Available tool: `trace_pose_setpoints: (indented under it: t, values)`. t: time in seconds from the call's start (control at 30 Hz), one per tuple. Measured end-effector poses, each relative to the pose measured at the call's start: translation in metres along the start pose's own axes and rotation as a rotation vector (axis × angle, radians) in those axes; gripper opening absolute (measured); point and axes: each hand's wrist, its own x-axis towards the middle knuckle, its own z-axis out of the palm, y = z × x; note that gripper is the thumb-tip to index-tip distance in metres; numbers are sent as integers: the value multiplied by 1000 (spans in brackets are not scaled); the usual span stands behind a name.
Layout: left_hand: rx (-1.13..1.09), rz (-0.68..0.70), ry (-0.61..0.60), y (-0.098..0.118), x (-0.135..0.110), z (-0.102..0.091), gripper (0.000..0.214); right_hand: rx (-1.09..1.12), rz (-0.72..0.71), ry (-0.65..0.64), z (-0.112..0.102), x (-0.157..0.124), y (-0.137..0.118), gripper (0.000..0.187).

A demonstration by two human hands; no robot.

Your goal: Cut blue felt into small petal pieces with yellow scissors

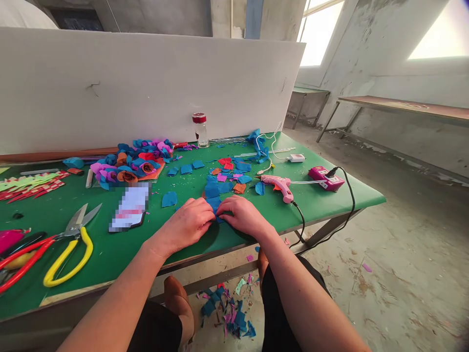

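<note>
Blue paper piece point(213, 203) located between left hand point(191, 217) and right hand point(244, 215), near front edge of green table point(326, 203). Visible part runs front to back; full long axis hidden by fingers. Right thumb and fingertips pinching paper. Left fingers curled at its left side; pinch cannot be told. Pink glue gun point(277, 185) at right, nozzle pointing left.

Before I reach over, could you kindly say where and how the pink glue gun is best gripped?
Probably by the handle of the pink glue gun, with the right hand coming from the near side: the gun lies with its handle towards the person and its nozzle pointing left. The black cord leaves the handle's end, so grip above it.
</note>
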Motion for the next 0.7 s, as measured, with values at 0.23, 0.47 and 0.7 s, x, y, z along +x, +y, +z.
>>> trace_pose_setpoints:
  t: [0.23, 0.47, 0.7]
  values:
    - [214, 4, -5, 14, 5, 6, 17, -6, 8, -10, 0, 0, 0, 17]
    - [366, 13, 71, 19, 8, 13, 20, 23, 38, 18, -2, 2, -4, 15]
    - [92, -76, 320, 38, -27, 1, 18, 572, 531, 469, -9, -30, -27, 28]
